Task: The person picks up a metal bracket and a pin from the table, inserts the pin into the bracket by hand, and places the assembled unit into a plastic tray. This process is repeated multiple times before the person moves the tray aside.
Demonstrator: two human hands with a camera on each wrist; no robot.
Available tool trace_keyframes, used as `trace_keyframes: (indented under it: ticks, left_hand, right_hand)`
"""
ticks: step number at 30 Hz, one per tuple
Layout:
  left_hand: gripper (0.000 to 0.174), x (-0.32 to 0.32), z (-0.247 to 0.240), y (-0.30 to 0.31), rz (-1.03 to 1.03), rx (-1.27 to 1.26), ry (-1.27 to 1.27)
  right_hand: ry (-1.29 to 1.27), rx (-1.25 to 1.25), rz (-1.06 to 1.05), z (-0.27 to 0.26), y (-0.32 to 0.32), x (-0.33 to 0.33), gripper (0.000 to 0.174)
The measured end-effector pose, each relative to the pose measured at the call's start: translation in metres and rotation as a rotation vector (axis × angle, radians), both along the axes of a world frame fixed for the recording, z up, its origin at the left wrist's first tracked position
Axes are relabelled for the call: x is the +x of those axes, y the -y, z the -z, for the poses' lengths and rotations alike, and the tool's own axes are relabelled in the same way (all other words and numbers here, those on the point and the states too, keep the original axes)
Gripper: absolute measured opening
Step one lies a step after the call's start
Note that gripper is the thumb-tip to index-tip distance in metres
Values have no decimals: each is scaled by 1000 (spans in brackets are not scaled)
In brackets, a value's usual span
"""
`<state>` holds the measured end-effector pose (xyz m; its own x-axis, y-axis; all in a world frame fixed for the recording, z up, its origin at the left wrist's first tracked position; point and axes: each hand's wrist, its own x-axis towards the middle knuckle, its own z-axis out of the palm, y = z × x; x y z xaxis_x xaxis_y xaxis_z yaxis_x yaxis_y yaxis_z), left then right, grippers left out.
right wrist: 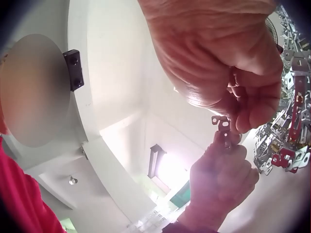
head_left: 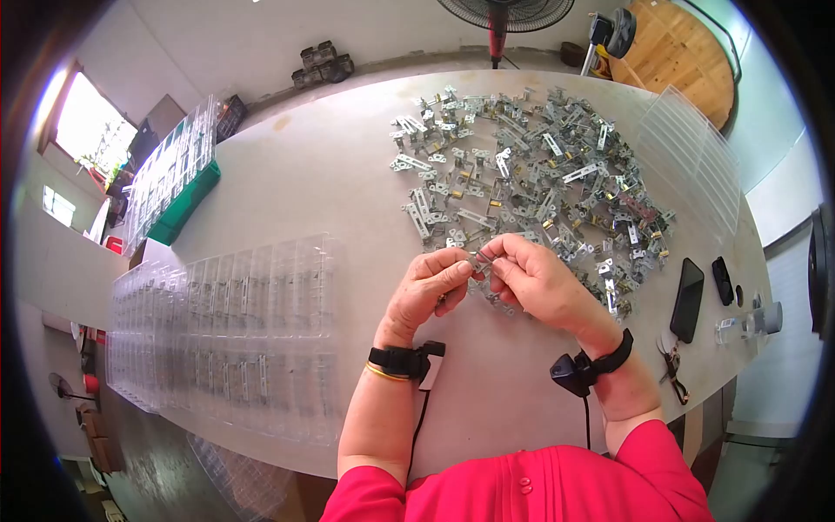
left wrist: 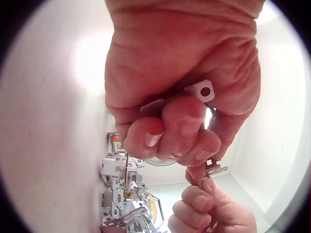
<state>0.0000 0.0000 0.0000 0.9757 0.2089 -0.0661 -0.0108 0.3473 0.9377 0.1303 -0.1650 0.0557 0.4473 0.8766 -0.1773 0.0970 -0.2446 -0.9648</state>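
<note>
Head view: a wide pale worktop (head_left: 330, 174) takes up most of the room, with a bright window (head_left: 87, 122) at far left and a standing fan (head_left: 504, 13) beyond it. Clear plastic trays (head_left: 235, 322) lie in rows on the left. A big heap of metal fittings (head_left: 539, 174) sits loose ahead, so most of the work looks undone. Just before the heap the left hand (head_left: 426, 291) and right hand (head_left: 539, 283) meet, fingertips of both pinching one small metal fitting (head_left: 477, 259) held off the surface.

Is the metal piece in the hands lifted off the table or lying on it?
Lifted: the left hand and right hand pinch the metal piece between fingertips, clear of the table.
</note>
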Motion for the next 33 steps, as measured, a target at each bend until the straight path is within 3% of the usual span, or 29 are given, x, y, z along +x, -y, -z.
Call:
trace_keyframes:
  ticks: [2, 9, 12, 14, 18, 20, 21, 23, 29, 31, 33]
  left_hand:
    - [32, 0, -1, 1, 0, 0, -1]
    - [33, 0, -5, 4, 25, 67, -38]
    - [34, 0, -7, 2, 120, 83, -50]
    - [34, 0, -11, 7, 167, 113, -65]
    - [33, 0, -6, 5, 78, 52, -53]
    - [31, -2, -6, -1, 22, -45, -30]
    - [31, -2, -4, -2, 23, -46, -30]
    - [29, -2, -1, -5, 24, -136, 20]
    - [28, 0, -6, 3, 16, -185, 43]
    - [34, 2, 8, -1, 6, -154, 84]
    - [45, 2, 13, -2, 108, -323, 219]
  right_hand:
    - [-179, -10, -9, -3, 1, 2, 21]
    - [-188, -59, -13, 1, -2, 6, 20]
    - [-64, 23, -60, 10, -2, 10, 19]
    - [-6, 102, 43, 10, -4, 8, 15]
    - [72, 149, 95, 0, -2, 8, 10]
    - [266, 359, 8, -3, -1, 5, 6]
    - [266, 358, 9, -6, 0, 3, 6]
    - [514, 405, -147, -12, 0, 1, 4]
    - [579, 357, -147, -15, -1, -6, 6]
    - [607, 443, -169, -15, -3, -6, 6]
    - [626, 403, -90, -16, -3, -9, 6]
